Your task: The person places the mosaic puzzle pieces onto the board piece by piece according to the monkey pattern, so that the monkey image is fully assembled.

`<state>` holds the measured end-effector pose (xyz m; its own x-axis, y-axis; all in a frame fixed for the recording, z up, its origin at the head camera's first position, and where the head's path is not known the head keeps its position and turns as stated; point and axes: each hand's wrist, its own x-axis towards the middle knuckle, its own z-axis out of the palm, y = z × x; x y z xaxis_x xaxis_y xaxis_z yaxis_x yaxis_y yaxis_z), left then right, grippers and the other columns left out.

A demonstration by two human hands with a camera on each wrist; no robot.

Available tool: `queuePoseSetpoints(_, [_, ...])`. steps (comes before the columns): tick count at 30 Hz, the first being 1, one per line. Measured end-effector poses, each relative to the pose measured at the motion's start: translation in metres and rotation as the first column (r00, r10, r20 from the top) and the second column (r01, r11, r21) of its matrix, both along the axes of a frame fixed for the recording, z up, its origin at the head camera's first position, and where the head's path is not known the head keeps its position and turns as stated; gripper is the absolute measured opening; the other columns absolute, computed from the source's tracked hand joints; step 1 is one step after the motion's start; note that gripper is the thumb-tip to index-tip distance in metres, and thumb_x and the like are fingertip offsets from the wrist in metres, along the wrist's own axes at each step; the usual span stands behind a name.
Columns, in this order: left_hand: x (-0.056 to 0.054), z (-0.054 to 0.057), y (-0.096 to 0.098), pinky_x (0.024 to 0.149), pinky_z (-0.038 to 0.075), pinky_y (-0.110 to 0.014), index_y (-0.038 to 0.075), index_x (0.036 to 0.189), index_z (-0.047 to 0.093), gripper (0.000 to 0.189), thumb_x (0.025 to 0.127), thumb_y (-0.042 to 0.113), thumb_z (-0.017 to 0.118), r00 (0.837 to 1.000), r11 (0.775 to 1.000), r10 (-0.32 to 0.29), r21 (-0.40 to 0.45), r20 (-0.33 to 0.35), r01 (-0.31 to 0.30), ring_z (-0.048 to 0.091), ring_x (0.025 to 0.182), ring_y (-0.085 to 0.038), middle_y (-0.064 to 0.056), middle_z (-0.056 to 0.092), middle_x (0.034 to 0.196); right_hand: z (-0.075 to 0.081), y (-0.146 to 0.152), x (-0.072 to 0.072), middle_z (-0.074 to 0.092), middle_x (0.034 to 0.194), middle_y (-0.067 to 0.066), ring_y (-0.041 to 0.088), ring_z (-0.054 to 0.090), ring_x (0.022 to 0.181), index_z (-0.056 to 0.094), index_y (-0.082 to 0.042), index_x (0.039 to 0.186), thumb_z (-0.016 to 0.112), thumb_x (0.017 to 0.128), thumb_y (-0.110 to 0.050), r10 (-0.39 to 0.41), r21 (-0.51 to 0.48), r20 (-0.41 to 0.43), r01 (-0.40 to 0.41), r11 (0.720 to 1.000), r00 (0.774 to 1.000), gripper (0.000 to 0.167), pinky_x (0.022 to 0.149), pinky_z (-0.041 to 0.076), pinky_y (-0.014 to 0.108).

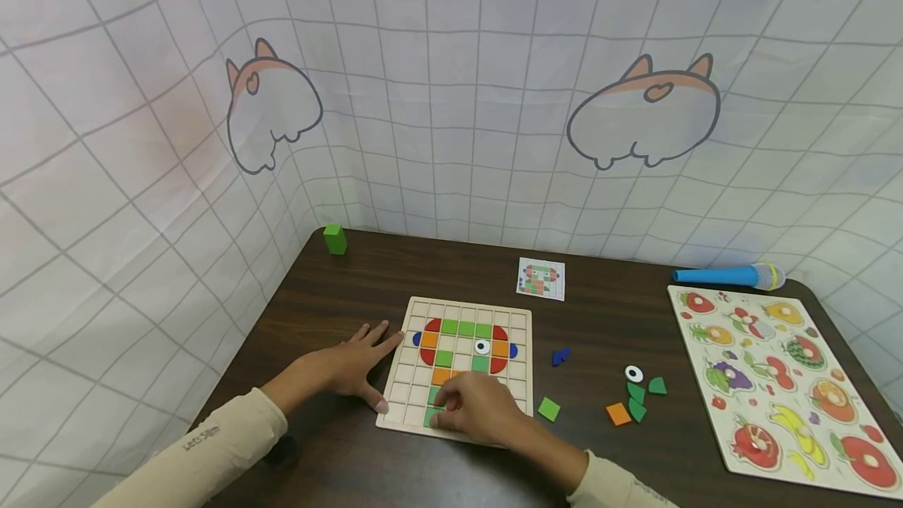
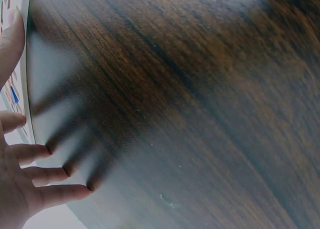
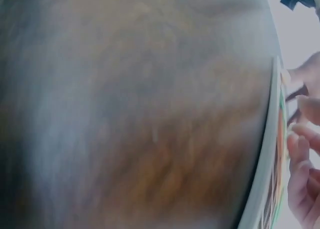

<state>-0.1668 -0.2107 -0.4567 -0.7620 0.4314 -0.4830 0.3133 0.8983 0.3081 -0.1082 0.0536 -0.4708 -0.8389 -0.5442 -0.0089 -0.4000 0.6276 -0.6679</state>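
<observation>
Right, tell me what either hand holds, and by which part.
The left hand is spread and grips nothing, its thumb at the edge of the board. Whether the right hand, curled over it, pinches anything cannot be told.

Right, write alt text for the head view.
A person's right grip is over a partly tiled grid board, the left grip at its left edge; loose tiles, a picture card and a fruit board lie nearby.

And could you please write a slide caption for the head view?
Left hand at the edge of a wooden grid board, right hand over its colored tiles.
</observation>
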Motion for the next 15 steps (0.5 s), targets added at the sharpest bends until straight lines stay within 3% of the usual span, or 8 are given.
queuePoseSetpoints(4, [0.000, -0.001, 0.000, 0.111, 0.027, -0.072, 0.026, 0.163, 0.015, 0.119, 0.070, 0.063, 0.081, 1.000, 1.000, 0.000, -0.004, -0.002, 0.000, 0.006, 0.153, -0.049, -0.017, 0.004, 0.169, 0.004, 0.018, -0.007, 0.061, 0.074, -0.013, -0.001, 0.049, 0.066, 0.077, -0.014, 0.094, 0.078, 0.089, -0.028, 0.045, -0.061, -0.004, -0.045, 0.997, 0.999, 0.015, 0.060, 0.042, 0.019])
queuePoseSetpoints(9, [0.000, -0.002, 0.000, 0.111, 0.027, -0.072, 0.027, 0.163, 0.014, 0.120, 0.070, 0.062, 0.082, 1.000, 1.000, 0.001, -0.001, -0.001, -0.001, 0.006, 0.153, -0.049, -0.016, 0.003, 0.169, 0.006, 0.064, -0.018, 0.066, 0.083, -0.011, 0.001, 0.050, 0.064, 0.077, -0.012, 0.101, 0.071, 0.095, -0.028, 0.109, -0.122, -0.020, -0.111, 0.986, 0.994, 0.018, 0.060, 0.045, 0.019])
queuePoseSetpoints(11, [0.000, -0.001, 0.000, 0.111, 0.027, -0.072, 0.027, 0.163, 0.014, 0.120, 0.070, 0.062, 0.082, 1.000, 1.000, 0.003, -0.001, 0.001, -0.003, 0.005, 0.153, -0.049, -0.016, 0.003, 0.169, 0.005, 0.089, -0.023, 0.067, 0.085, -0.010, 0.001, 0.050, 0.063, 0.076, -0.011, 0.103, 0.070, 0.096, -0.028, 0.110, -0.135, -0.019, -0.111, 0.985, 0.994, 0.019, 0.057, 0.046, 0.020])
queuePoseSetpoints(15, [0.000, 0.000, 0.001, 0.111, 0.026, -0.072, 0.027, 0.163, 0.014, 0.121, 0.070, 0.062, 0.082, 1.000, 1.000, 0.004, -0.006, 0.003, -0.004, 0.005, 0.153, -0.049, -0.016, 0.003, 0.169, 0.002, 0.143, -0.026, 0.066, 0.084, -0.008, 0.000, 0.053, 0.059, 0.075, -0.012, 0.104, 0.070, 0.096, -0.028, 0.037, -0.131, -0.015, -0.039, 0.991, 0.999, 0.020, 0.054, 0.049, 0.022])
